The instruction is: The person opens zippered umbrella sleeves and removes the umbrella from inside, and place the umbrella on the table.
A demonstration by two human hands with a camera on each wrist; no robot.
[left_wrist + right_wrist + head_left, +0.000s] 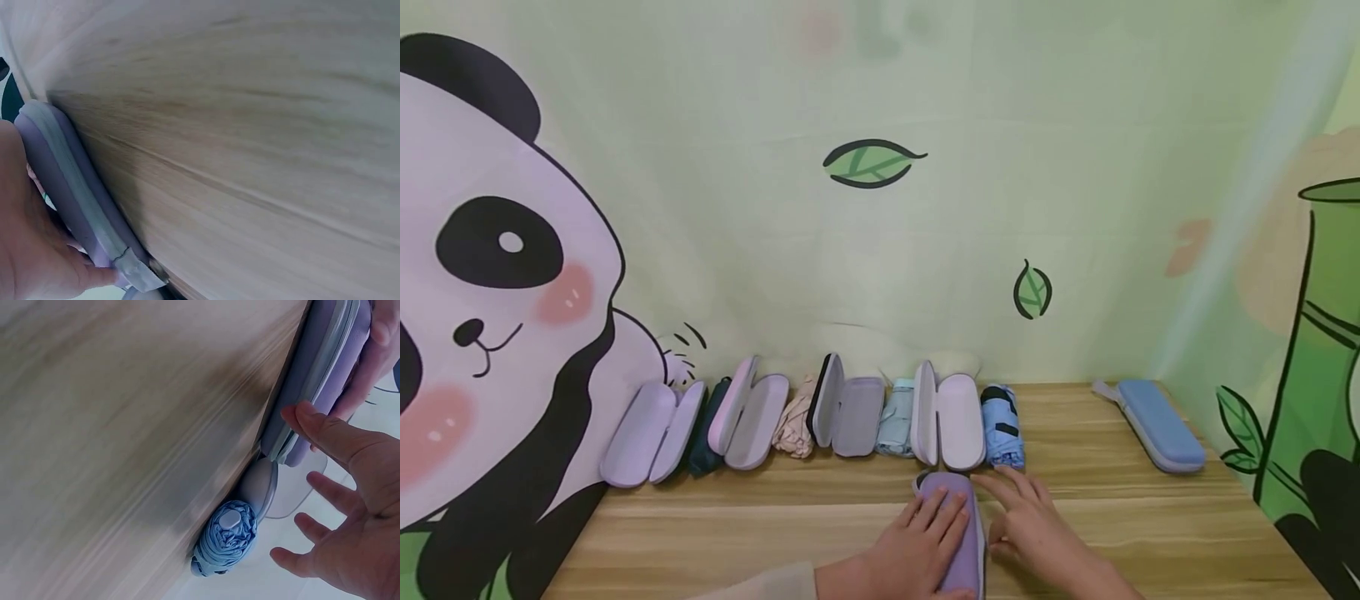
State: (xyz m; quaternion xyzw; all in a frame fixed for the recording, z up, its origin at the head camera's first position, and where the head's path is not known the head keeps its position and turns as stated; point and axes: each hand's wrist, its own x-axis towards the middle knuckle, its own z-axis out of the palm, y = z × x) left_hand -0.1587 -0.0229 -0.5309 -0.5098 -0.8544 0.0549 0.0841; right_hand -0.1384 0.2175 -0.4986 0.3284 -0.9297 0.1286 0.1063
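A purple zip case (964, 562) lies lengthwise on the table in front of me. Across its top my left hand (921, 537) presses with straight fingers; in the left wrist view the thumb (100, 276) touches the near end. At the case's right side is my right hand (1037, 525). Its thumb and index finger pinch together at the zipper (322, 387), hiding the pull, while the other fingers spread outward. Just beyond the case stands a rolled blue folding umbrella (1002, 425), its white end (230, 519) showing in the right wrist view.
Along the back wall runs a row of opened hard cases, including a white one (961, 421), a grey one (859, 417) and a lilac one (638, 433). Between them stand mint (896, 421), beige (795, 425) and dark green (706, 433) rolled umbrellas. A closed blue case (1161, 425) lies back right.
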